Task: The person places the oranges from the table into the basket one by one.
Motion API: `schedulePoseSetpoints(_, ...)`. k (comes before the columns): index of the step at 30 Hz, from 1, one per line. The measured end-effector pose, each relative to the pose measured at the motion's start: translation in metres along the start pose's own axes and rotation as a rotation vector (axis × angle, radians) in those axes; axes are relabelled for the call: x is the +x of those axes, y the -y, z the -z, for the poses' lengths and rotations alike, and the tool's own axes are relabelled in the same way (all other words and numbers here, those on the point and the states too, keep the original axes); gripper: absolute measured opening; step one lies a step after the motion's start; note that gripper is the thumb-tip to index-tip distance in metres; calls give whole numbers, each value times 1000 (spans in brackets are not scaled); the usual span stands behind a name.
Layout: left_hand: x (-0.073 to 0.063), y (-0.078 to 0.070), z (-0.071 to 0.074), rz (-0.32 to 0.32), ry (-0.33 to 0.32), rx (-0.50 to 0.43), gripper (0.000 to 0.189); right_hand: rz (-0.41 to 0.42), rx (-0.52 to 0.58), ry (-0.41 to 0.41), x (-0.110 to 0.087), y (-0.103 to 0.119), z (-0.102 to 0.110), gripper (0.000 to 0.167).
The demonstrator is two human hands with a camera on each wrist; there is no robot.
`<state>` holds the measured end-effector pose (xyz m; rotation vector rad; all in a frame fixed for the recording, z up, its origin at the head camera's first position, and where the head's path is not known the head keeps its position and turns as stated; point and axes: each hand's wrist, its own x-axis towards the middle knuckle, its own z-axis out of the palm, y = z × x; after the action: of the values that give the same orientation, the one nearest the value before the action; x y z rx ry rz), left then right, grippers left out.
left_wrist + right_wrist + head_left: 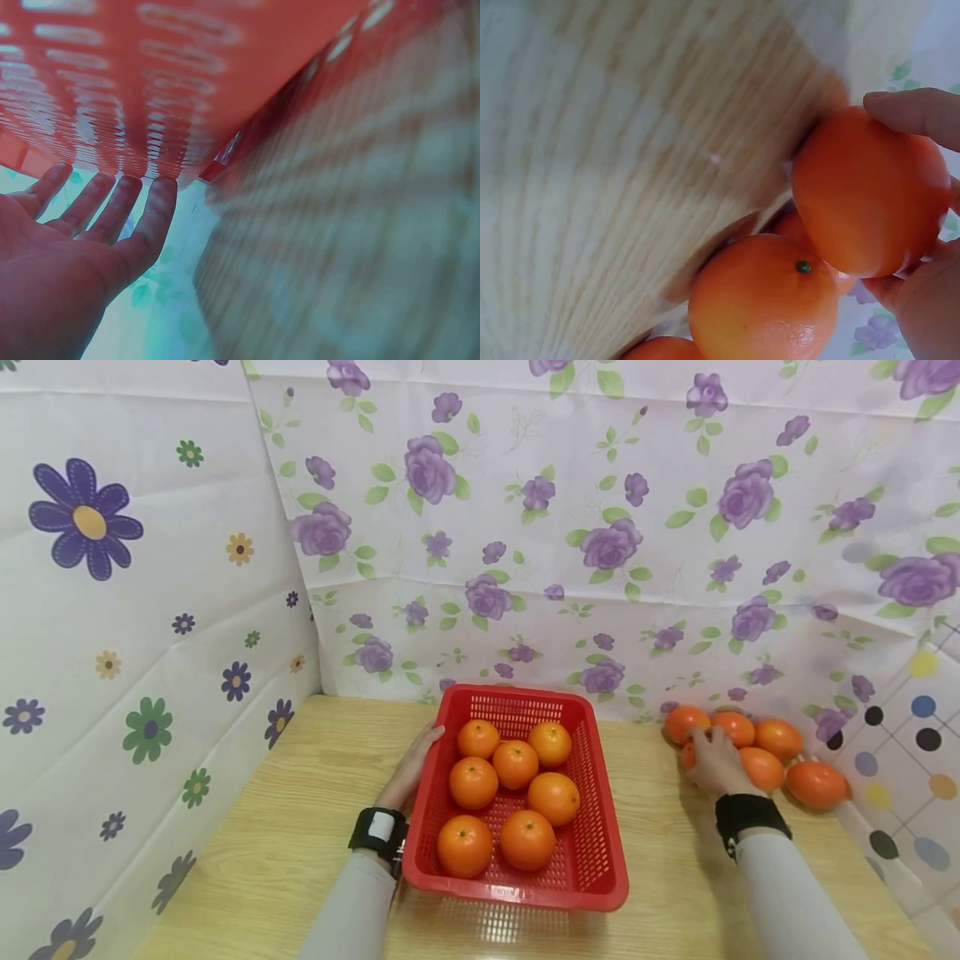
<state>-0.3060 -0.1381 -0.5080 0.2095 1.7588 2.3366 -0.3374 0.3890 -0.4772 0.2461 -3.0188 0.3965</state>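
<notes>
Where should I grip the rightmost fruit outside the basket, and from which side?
I'd pinch the rightmost fruit across its rounded middle, coming from above and the near side: another fruit sits close on its left, dotted covering on its right, while bare tabletop lies in front.

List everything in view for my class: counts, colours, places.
Basket: one, red, on the table
Basket fruit: seven, orange, inside it
Loose fruit: five showing, orange, on the table's right
Held fruit: one, red-orange, beside loose fruit
Back sheet: one, white with purple flowers, behind
Left sheet: one, white with multicoloured flowers, left
Right sheet: one, white with coloured dots, right
Wristbands: two, black, wrists
Sleeves: two, pale grey, arms
Left hand: one, against the basket
Right hand: one, gripping held fruit
</notes>
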Motion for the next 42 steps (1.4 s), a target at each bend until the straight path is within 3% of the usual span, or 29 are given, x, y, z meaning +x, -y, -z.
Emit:
schedulePoseSetpoints(13,0,2,-2,-10,0,1,60,73,-3,-64,1,0,-1,62)
schedulePoseSetpoints(23,-1,1,-1,-6,-6,14,62,101,146,-181,1,26,16,56)
schedulePoseSetpoints(36,-1,0,-1,-4,-9,28,64,141,242,-217,8,59,42,57)
schedulePoseSetpoints(42,0,-1,-2,4,-26,28,62,157,307,-179,9,84,59,57)
